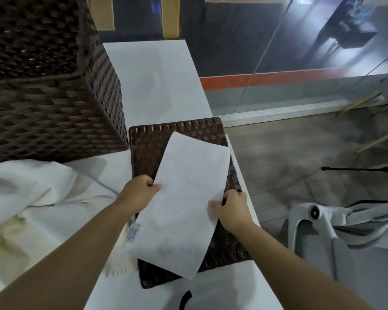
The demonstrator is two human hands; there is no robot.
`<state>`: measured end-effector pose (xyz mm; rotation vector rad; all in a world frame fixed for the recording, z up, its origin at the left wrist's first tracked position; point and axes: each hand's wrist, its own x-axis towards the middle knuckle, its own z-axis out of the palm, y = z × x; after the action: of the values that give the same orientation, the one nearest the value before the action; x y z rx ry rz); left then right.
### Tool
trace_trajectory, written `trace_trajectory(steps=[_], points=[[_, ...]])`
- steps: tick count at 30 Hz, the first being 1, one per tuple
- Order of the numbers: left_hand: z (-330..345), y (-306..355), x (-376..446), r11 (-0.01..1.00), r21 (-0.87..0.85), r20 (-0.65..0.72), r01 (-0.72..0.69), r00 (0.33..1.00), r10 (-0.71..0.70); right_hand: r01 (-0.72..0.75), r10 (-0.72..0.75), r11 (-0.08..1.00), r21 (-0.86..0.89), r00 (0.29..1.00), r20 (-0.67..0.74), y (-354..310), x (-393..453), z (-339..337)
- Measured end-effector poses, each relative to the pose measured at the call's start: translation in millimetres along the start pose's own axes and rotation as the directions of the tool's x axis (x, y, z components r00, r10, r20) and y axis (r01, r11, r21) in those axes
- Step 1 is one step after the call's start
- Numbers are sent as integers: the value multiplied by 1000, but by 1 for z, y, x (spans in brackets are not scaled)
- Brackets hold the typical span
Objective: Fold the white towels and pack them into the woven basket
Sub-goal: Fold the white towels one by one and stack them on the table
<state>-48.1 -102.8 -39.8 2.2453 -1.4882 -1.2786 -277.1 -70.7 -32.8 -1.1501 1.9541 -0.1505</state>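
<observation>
A folded white towel, a long rectangle with a small label at its near left edge, hangs tilted over a low dark woven basket on the white table. My left hand grips the towel's left edge, thumb on top. Its right edge is held by my right hand, fingers curled underneath. The towel hides most of the basket's inside. A heap of unfolded white towels lies on the table to the left.
A tall dark woven hamper stands at the back left, close to the small basket. The white table ends just right of the basket. A grey office chair stands on the floor at right, near a glass wall.
</observation>
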Motion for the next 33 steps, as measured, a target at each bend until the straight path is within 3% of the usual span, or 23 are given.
trace_trajectory(steps=[3, 7, 11, 14, 17, 21, 25, 27, 30, 33], points=[[1, 3, -4, 998, -57, -17, 11, 1000, -12, -11, 8, 997, 70, 999, 47, 0, 1, 3], [-3, 7, -14, 973, -232, -68, -17, 998, 2, -24, -1, 937, 350, 997, 72, -4, -1, -7], [-20, 17, -34, 859, -502, -120, -99, 992, 44, 81, -68, 823, 562, 997, -43, -8, -11, -28], [-34, 30, -61, 808, -559, -106, -185, 983, 152, 209, -212, 700, 683, 974, -82, -11, -24, -53], [-41, 37, -89, 825, -478, -160, -303, 953, 257, 369, -399, 738, 564, 914, -76, -13, -41, -72], [-38, 38, -120, 917, -210, -265, -339, 923, 280, 486, -484, 867, 116, 874, -43, -15, -68, -84], [-27, 32, -144, 926, -16, -392, -378, 854, 342, 595, -613, 790, -148, 770, -176, -11, -86, -81], [-22, 27, -153, 903, 41, -428, -427, 810, 402, 583, -595, 803, -123, 777, -206, -5, -91, -82], [-18, 16, -169, 877, 68, -415, -476, 785, 459, 631, -627, 776, -16, 768, -132, 6, -103, -85], [-16, 7, -190, 879, -64, -284, -472, 853, 437, 627, -629, 768, 131, 777, -27, 19, -122, -87]])
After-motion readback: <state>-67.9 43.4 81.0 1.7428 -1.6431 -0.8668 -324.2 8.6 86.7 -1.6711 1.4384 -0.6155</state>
